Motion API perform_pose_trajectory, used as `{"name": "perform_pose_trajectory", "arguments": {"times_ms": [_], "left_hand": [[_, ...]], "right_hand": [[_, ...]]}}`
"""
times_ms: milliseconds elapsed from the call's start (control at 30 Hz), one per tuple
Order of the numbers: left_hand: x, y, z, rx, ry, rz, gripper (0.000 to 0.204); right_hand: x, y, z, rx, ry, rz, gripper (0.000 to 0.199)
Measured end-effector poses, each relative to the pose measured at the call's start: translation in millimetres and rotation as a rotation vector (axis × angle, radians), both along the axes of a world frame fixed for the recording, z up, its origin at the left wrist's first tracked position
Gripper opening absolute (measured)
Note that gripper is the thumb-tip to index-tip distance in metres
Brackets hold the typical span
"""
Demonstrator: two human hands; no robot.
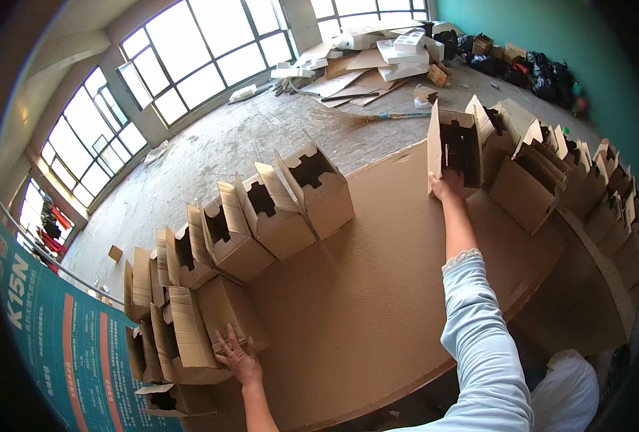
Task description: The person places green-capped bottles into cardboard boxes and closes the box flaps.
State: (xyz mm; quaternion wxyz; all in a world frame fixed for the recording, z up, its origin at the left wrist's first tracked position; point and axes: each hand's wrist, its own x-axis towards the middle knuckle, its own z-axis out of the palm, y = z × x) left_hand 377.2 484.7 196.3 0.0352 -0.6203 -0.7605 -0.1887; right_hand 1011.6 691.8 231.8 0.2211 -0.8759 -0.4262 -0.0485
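Note:
My left hand (pixel 240 358) lies with spread fingers against the near side of a brown cardboard box (pixel 227 306) at the near end of the left group. Out to the right, my right hand (pixel 447 186) grips the lower near edge of an open-topped cardboard box (pixel 457 155); its thumb and some fingers are partly hidden by the box. One flap of that box stands up on its left side, and its inside looks dark. Both hands are above a wide brown cardboard-covered table (pixel 348 302).
Several open boxes (pixel 280 219) line the table's left side, more boxes (pixel 586 176) crowd the right. A teal printed banner (pixel 67 324) hangs at the left. Beyond lie a broom (pixel 377 117), a heap of cardboard and foam (pixel 377 61), and black bags (pixel 542 79).

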Motion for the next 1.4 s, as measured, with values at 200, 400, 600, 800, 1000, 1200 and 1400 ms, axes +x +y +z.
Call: {"name": "perform_pose_trajectory", "arguments": {"times_ms": [200,400,600,800,1000,1200,1400], "left_hand": [[7,0,5,0.022,-0.045,0.022,0.059],[-3,-5,7,-0.015,-0.141,0.004,0.068],[-40,-99,40,0.053,-0.32,-0.286,0.06],[-171,-257,48,0.325,-0.577,0.042,0.026],[-338,-430,-98,0.162,-0.494,0.625,0.024],[-397,-581,-296,-0.824,-0.389,0.655,0.081],[-346,-630,-388,-0.993,-0.484,0.649,0.081]], "right_hand": [[-39,-65,-20,0.285,-0.165,0.284,0.029],[-186,-267,20,0.144,-0.086,0.839,0.048],[-317,-386,61,-0.17,0.127,1.301,0.068],[-412,-397,65,-0.148,0.188,1.626,0.048],[-434,-387,80,-0.424,-0.025,1.657,0.048],[-444,-382,99,-0.638,-0.476,1.744,0.042],[-483,-382,132,-0.708,-0.369,1.725,0.039]]}}
